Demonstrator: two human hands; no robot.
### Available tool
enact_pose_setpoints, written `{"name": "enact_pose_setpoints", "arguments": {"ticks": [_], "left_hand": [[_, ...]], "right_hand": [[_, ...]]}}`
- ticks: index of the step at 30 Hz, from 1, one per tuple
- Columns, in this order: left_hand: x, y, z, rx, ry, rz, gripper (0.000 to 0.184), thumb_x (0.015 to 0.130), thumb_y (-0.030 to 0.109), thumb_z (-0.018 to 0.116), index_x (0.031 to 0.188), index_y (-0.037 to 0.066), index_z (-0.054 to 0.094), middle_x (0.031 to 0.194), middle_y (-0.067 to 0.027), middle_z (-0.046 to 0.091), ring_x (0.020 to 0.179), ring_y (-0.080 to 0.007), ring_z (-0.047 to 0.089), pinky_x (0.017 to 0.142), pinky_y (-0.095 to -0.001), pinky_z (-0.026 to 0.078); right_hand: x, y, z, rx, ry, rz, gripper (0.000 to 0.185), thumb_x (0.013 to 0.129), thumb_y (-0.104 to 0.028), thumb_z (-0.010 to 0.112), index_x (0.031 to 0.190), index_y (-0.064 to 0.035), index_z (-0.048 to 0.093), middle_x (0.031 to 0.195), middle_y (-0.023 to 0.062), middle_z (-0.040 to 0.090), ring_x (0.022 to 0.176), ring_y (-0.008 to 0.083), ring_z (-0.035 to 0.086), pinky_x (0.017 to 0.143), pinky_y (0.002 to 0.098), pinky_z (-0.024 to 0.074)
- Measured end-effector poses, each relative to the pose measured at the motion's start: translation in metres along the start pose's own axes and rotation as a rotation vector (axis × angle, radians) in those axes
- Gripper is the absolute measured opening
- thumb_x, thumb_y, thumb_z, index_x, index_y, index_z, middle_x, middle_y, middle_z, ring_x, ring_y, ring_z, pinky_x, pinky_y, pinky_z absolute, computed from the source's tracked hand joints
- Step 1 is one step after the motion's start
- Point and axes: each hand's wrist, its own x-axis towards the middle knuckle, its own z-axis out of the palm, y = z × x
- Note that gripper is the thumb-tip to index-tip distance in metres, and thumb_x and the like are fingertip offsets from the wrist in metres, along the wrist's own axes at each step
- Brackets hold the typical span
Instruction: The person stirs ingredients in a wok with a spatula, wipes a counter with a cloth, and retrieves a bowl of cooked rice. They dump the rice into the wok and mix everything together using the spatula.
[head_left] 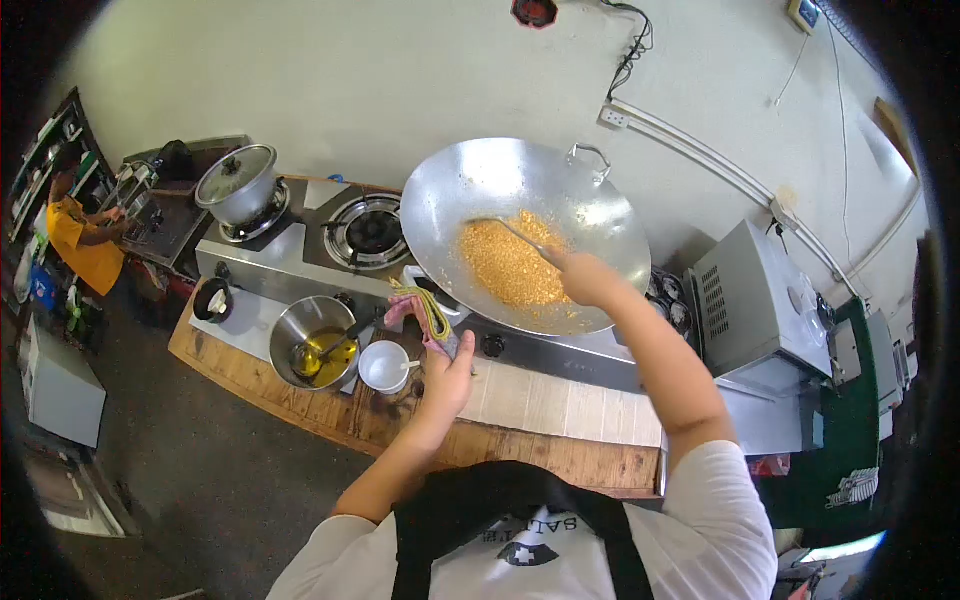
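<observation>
A large metal wok [450, 190] sits tilted on the stove, holding a heap of golden-orange crumbly food [505, 268]. My right hand [585, 280] is wrapped round the handle of a metal spatula [518, 234], whose head rests at the far left part of the heap. Beside the wok's near left rim, my left hand [448, 378] grips a folded pink and green cloth [425, 312]. Whether the cloth covers a wok handle is hard to see. Close to this hand stand a white cup [383, 367] and a steel bowl [290, 330] with yellow oil and a ladle [335, 345] in it.
A lidded pot [240, 190] stands on the left burner, near a bare burner [365, 232]. A small black bowl [212, 300] sits on the wooden counter edge [240, 375]. At right is a metal appliance [765, 300]. A person in orange [78, 245] works at far left.
</observation>
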Motion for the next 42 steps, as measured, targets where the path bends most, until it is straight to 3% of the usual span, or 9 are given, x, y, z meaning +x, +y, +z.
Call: {"name": "enact_pose_setpoints", "arguments": {"ticks": [3,8,11,19,26,31,35,36,42], "left_hand": [[-0.001,0.010,0.009,-0.041,0.182,0.163,0.075,0.089,0.017,0.053,0.142,0.002,0.003,0.148,-0.0157,0.011,0.134,-0.0233,0.018,0.108,-0.0309,0.015],[-0.005,0.010,-0.003,-0.179,-0.064,-0.179,0.076,0.089,0.017,0.053,0.143,0.003,0.000,0.148,-0.0145,0.010,0.135,-0.0217,0.014,0.108,-0.0307,0.012],[-0.005,-0.009,0.002,-0.125,0.088,-0.058,0.068,0.090,0.018,0.053,0.141,0.000,0.011,0.145,-0.0147,0.019,0.131,-0.0214,0.022,0.106,-0.0310,0.017],[-0.009,0.010,0.004,-0.168,0.071,-0.195,0.056,0.091,0.020,0.053,0.134,-0.003,0.027,0.137,-0.0144,0.033,0.123,-0.0193,0.033,0.102,-0.0313,0.025],[-0.010,-0.013,0.000,-0.085,0.100,-0.095,0.061,0.091,0.017,0.053,0.137,-0.003,0.019,0.129,-0.0123,0.037,0.113,-0.0185,0.039,0.098,-0.0308,0.029],[-0.011,0.005,0.011,-0.091,0.082,-0.102,0.050,0.091,0.018,0.053,0.129,-0.005,0.030,0.122,-0.0119,0.042,0.108,-0.0181,0.041,0.096,-0.0307,0.031],[-0.012,0.004,0.009,-0.187,0.065,-0.172,0.043,0.092,0.022,0.053,0.122,-0.005,0.038,0.114,-0.0102,0.049,0.101,-0.0166,0.045,0.092,-0.0293,0.034],[-0.010,-0.001,0.010,-0.271,0.135,-0.104,0.036,0.091,0.024,0.054,0.113,-0.004,0.051,0.111,-0.0061,0.053,0.100,-0.0145,0.048,0.090,-0.0290,0.036],[-0.015,-0.001,0.007,-0.159,0.103,-0.098,0.042,0.092,0.023,0.053,0.120,-0.006,0.042,0.112,-0.0088,0.050,0.101,-0.0162,0.045,0.091,-0.0303,0.035]], "right_hand": [[-0.049,0.007,-0.026,-0.064,-0.027,-0.029,0.049,0.082,-0.004,0.043,0.130,-0.0150,0.043,0.104,0.0214,0.060,0.094,0.0367,0.059,0.080,0.0451,0.0464],[-0.120,0.000,-0.083,-0.230,-0.023,0.064,0.046,0.082,-0.010,0.049,0.127,-0.0154,0.046,0.092,0.0193,0.063,0.084,0.0374,0.059,0.075,0.0445,0.0458],[-0.161,-0.026,-0.102,-0.315,-0.155,0.146,0.045,0.081,-0.010,0.050,0.126,-0.0152,0.047,0.085,0.0199,0.062,0.081,0.0366,0.060,0.072,0.0449,0.0464],[-0.112,-0.009,-0.003,-0.194,0.058,0.202,0.048,0.080,-0.011,0.051,0.127,-0.0177,0.047,0.079,0.0205,0.062,0.077,0.0360,0.061,0.069,0.0452,0.0470],[-0.198,-0.033,-0.069,-0.126,-0.005,0.193,0.047,0.079,-0.006,0.046,0.125,-0.0142,0.047,0.075,0.0179,0.063,0.073,0.0356,0.061,0.065,0.0465,0.0480],[-0.162,-0.035,-0.014,-0.063,0.054,0.139,0.054,0.076,0.000,0.043,0.128,-0.0127,0.045,0.076,0.0201,0.060,0.073,0.0361,0.060,0.066,0.0470,0.0460],[-0.110,-0.021,0.020,-0.006,0.085,0.199,0.049,0.079,-0.005,0.049,0.128,-0.0126,0.046,0.078,0.0205,0.061,0.075,0.0356,0.060,0.068,0.0469,0.0460],[-0.114,-0.018,0.012,-0.025,0.096,0.217,0.049,0.079,-0.007,0.051,0.128,-0.0142,0.047,0.079,0.0201,0.061,0.076,0.0351,0.060,0.069,0.0462,0.0461],[-0.204,-0.025,-0.084,-0.122,0.150,0.341,0.038,0.076,-0.011,0.056,0.112,-0.0222,0.062,0.079,0.0178,0.062,0.075,0.0352,0.059,0.067,0.0446,0.0450]]}}
